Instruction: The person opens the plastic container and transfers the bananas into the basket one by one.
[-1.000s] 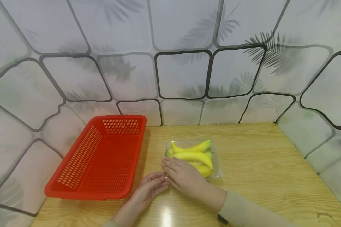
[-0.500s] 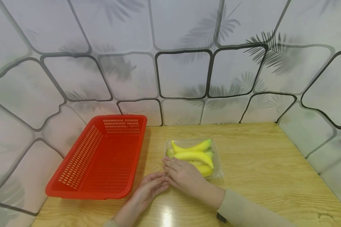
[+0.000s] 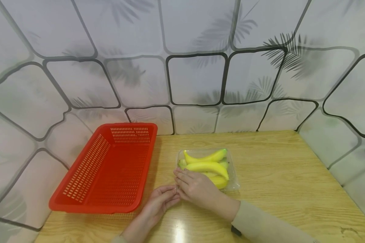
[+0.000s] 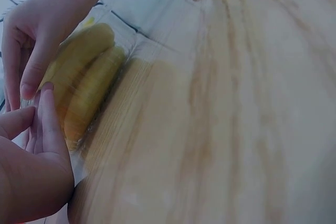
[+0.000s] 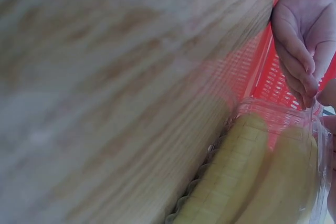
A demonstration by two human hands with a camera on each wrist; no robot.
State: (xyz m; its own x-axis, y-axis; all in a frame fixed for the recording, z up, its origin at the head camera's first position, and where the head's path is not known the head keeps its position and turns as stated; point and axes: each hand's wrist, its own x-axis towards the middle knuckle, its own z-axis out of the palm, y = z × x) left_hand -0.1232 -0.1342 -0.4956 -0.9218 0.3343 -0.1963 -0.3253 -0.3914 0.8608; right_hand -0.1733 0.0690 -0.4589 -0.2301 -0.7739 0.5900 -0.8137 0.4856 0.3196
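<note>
A: where's the banana tray sitting?
B: mid-desk, just right of the red basket, toward the back edge.
A: and the grips?
B: right hand is lying over the tray's near-left corner, fingers curling on the rim. Left hand is touching that corner with relaxed fingers.
</note>
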